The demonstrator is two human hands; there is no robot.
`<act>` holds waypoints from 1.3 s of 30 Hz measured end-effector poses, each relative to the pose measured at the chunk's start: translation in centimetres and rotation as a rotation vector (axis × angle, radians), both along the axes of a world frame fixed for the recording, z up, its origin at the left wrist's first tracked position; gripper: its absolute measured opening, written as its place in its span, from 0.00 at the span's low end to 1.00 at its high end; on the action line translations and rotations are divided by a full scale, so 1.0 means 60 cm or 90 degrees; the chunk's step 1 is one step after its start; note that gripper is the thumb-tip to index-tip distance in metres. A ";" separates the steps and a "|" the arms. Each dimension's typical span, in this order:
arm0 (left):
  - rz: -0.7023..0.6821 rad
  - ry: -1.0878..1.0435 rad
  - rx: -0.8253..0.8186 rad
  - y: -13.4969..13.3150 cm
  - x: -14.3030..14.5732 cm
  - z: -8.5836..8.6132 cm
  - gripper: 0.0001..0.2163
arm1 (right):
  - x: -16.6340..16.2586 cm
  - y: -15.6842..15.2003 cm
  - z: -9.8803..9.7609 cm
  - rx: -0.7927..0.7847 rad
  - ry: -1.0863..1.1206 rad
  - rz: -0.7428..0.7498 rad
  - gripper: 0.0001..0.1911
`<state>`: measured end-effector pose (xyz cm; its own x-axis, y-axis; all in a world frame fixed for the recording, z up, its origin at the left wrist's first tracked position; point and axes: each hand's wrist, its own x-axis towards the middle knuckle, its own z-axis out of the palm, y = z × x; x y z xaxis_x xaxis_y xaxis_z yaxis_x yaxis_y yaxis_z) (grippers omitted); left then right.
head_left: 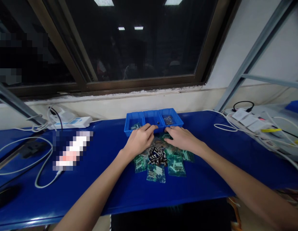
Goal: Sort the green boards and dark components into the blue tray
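Note:
My left hand lies palm down on the blue table, fingers stretched toward the blue three-compartment tray. My right hand rests beside it, fingers also extended toward the tray's front wall. Both hands cover the far part of a heap of small clear bags with green parts. A pile of small dark cylindrical parts sits between the wrists. The tray's left compartment holds green bags, the right one a dark bag. Neither hand grips anything visible.
A white power strip with cables lies at the back left. White cables loop across the left of the blue table. More cables and white adapters sit at the right. A window and grey frame posts stand behind.

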<state>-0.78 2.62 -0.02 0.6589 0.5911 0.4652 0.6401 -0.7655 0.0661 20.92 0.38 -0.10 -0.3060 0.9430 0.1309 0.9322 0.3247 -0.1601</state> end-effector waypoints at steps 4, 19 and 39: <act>-0.006 -0.010 0.003 0.000 0.000 0.000 0.15 | 0.001 0.003 -0.006 0.000 0.001 0.005 0.15; 0.002 0.003 0.005 -0.002 -0.001 0.001 0.15 | 0.009 -0.010 0.023 -0.092 -0.014 0.047 0.23; -0.004 0.008 0.001 -0.001 -0.001 0.001 0.15 | 0.021 -0.004 0.029 -0.195 0.016 0.043 0.27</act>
<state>-0.82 2.55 0.04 0.6684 0.5862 0.4579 0.6358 -0.7697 0.0572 22.21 0.16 1.62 -0.3694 0.9173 -0.1486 0.9049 0.3186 -0.2824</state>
